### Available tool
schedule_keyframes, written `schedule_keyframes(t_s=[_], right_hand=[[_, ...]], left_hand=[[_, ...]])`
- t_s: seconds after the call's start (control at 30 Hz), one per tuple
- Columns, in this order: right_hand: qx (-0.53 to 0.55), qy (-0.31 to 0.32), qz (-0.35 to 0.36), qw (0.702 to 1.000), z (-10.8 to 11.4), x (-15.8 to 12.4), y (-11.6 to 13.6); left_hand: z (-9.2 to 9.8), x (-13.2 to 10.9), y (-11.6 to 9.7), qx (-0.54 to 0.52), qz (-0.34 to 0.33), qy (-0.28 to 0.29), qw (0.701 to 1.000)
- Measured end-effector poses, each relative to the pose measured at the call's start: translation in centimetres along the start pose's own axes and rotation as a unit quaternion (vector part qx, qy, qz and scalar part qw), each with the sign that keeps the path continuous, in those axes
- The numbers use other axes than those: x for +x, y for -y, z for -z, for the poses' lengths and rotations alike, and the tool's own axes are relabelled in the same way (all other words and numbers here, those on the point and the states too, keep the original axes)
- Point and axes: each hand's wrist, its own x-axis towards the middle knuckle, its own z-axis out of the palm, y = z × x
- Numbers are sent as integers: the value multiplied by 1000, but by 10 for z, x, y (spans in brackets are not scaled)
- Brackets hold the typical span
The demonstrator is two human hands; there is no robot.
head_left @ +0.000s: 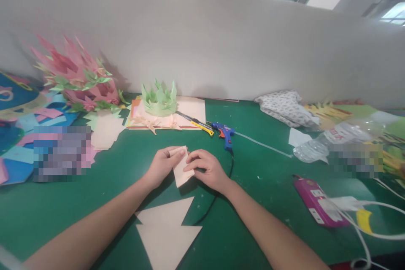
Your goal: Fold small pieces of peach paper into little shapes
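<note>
Between my hands is a small folded piece of cream paper, held above the green table. My left hand pinches its upper left part, thumb on top. The fingers of my right hand are bent against its right edge. Below them lie cream paper cut-outs with pointed corners. Beyond my hands, a green paper crown stands on a stack of coloured sheets. A yellow-handled tool and a blue glue gun with a clear glue stick lie to its right.
Pink paper crowns and cut paper pieces are at the left. On the right are a plastic bottle, patterned cloth and a magenta power strip with white cables. A grey partition stands behind the green table.
</note>
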Motion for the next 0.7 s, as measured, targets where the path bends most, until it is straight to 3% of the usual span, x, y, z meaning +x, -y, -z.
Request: schedule_keyframes(t_s=[0.17, 0.33, 0.5, 0.7], right_hand=[[7, -33, -43, 998, -1, 2, 1], [-52, -37, -106, 992, -2, 3, 0], [-54, -62, -146, 986, -5, 2, -4], [6, -58, -185, 981, -7, 2, -3]], left_hand=[[0, -1, -2, -14, 6, 26, 1000], [-2, -1, -3, 3, -7, 45, 999], [-3, -1, -3, 63, -51, 47, 996], [-2, 0, -1, 62, -36, 12, 997]])
